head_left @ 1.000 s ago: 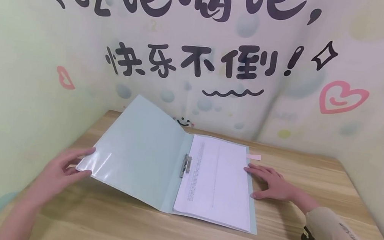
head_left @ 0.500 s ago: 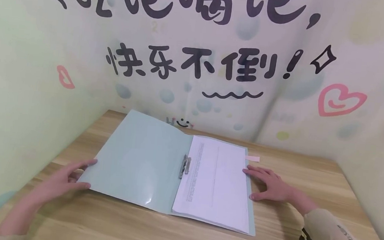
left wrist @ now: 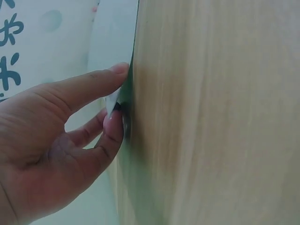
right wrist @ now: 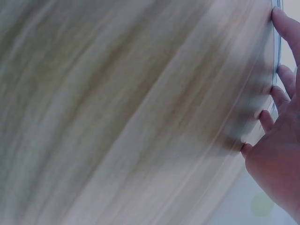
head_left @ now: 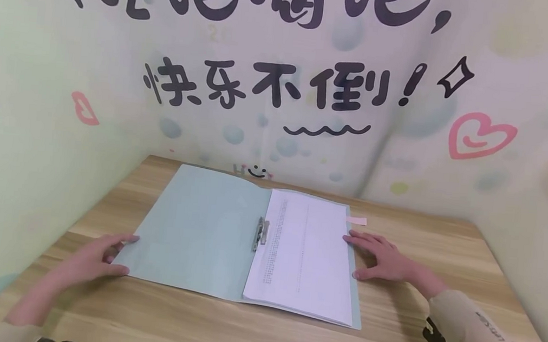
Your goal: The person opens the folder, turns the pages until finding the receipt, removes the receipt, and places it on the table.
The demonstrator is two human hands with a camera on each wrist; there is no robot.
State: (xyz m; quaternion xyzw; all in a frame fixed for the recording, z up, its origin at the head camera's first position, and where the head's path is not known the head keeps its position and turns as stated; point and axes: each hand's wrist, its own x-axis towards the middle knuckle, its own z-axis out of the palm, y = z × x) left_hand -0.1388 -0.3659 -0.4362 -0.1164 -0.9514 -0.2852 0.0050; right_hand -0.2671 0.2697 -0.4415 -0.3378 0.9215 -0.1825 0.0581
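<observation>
A light blue clip folder (head_left: 189, 239) lies spread on the wooden table, its left cover nearly flat. Printed white sheets (head_left: 315, 256) fill its right side beside a metal clip (head_left: 261, 235) at the spine. My left hand (head_left: 90, 261) pinches the cover's near left corner; in the left wrist view the thumb (left wrist: 101, 84) is on one face and fingers (left wrist: 110, 133) are behind the other. At the right edge of the folder, my right hand (head_left: 385, 261) rests with spread, relaxed fingers touching the border. The right wrist view shows those fingertips (right wrist: 276, 14) along the edge.
A pink tab (head_left: 356, 220) sticks out past the folder's upper right edge. The wooden table (head_left: 425, 228) meets a printed fabric wall (head_left: 246, 43) at the back and sides. A black strap (head_left: 434, 334) shows below the right sleeve.
The left cover has come down from a raised slant to almost flat on the table, with the left hand lowering along with it. The right hand has stayed at the folder's right edge.
</observation>
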